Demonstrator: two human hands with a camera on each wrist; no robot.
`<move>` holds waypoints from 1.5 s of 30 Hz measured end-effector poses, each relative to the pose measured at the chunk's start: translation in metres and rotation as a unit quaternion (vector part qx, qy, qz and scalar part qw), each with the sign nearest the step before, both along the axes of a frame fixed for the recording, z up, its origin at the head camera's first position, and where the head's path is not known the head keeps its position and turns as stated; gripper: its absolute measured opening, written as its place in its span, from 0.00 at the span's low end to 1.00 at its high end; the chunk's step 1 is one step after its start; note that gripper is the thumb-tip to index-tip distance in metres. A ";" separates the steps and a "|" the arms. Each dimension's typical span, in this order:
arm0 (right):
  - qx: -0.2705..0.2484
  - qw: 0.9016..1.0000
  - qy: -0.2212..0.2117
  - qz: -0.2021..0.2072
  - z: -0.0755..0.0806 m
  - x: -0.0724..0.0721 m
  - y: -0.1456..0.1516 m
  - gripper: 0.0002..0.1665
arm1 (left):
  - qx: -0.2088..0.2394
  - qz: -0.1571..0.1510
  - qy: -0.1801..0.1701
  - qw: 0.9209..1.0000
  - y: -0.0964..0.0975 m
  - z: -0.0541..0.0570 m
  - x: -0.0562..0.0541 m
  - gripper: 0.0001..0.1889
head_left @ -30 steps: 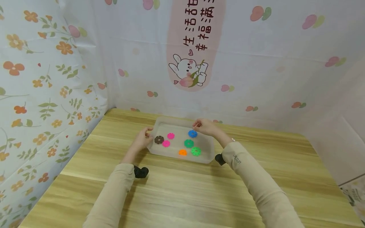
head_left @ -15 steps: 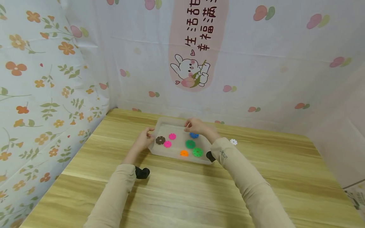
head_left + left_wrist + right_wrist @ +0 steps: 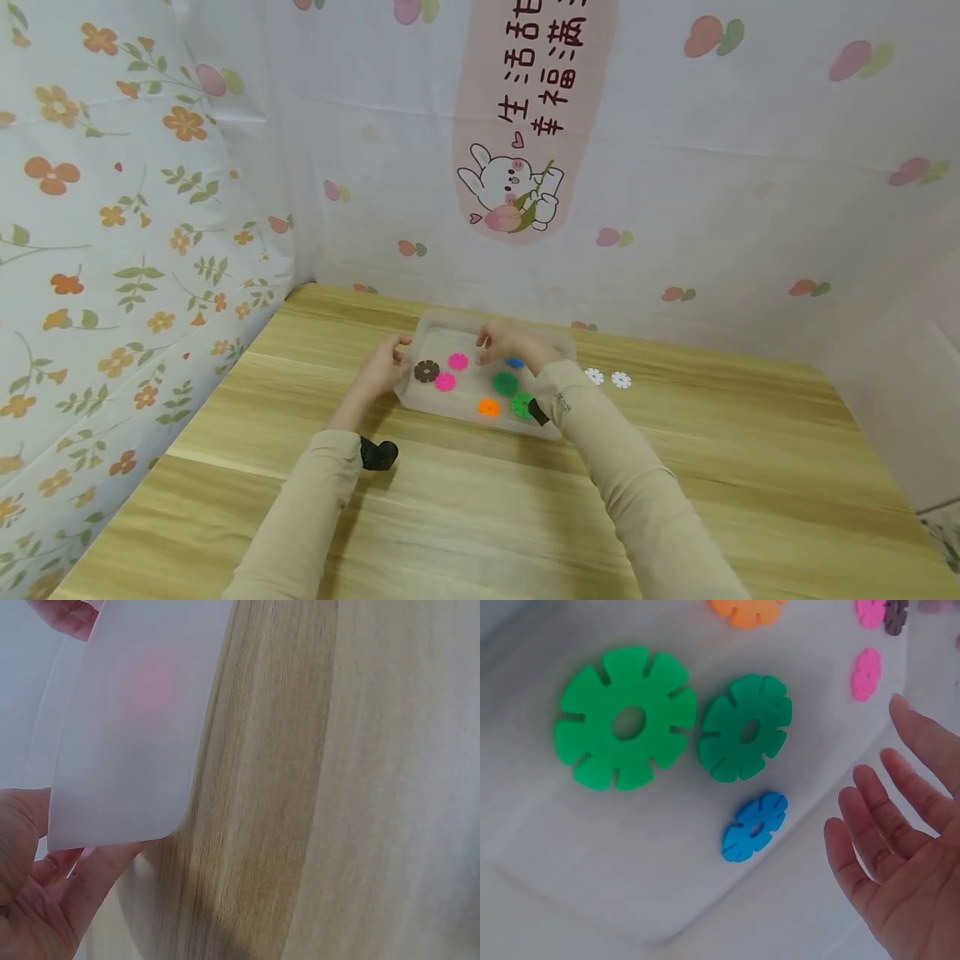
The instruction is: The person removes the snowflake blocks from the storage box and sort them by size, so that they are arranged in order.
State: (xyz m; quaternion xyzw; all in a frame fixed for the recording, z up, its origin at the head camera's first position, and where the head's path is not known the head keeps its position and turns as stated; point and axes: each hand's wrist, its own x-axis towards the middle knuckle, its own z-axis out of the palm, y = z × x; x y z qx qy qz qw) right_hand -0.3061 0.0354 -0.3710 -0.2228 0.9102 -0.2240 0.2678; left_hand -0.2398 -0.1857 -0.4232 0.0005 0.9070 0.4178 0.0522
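Observation:
My left hand (image 3: 384,367) grips the left end of a translucent plastic tray (image 3: 442,414), its thumb at the rim and its fingers round the outside in the left wrist view. Over the tray hovers my right hand (image 3: 922,847), fingers spread and slightly bent, holding nothing. Below it lie flat notched plastic discs: a blue disc (image 3: 755,827), a dark green disc (image 3: 744,729), a bright green disc (image 3: 626,718) and an orange disc (image 3: 489,407). Two pink discs (image 3: 458,362) and a brown disc (image 3: 427,371) lie at the tray's left. My right hand partly hides the blue disc in the head view.
Two white notched discs (image 3: 621,380) lie on the wooden table (image 3: 465,508), right of the tray. A patterned cloth (image 3: 360,175) hangs behind the table and down its left side. Black wrist devices (image 3: 378,455) stick out from both sleeves.
My right hand has moved left across the tray, from above the blue disc towards the pink ones. The white discs have come out from behind my right arm. My left hand keeps its hold.

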 end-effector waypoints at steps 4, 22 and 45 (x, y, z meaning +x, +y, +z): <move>0.017 1.000 0.007 0.003 -0.006 -0.007 -0.005 0.22 | -0.003 -0.005 0.004 1.000 0.003 0.001 -0.001 0.24; 0.048 0.998 0.031 0.012 -0.028 -0.003 -0.017 0.21 | 0.019 -0.003 0.010 1.000 0.018 -0.008 0.001 0.23; -0.007 0.998 0.019 0.063 -0.168 -0.123 -0.014 0.17 | 0.006 0.014 0.010 1.000 0.001 -0.006 -0.003 0.24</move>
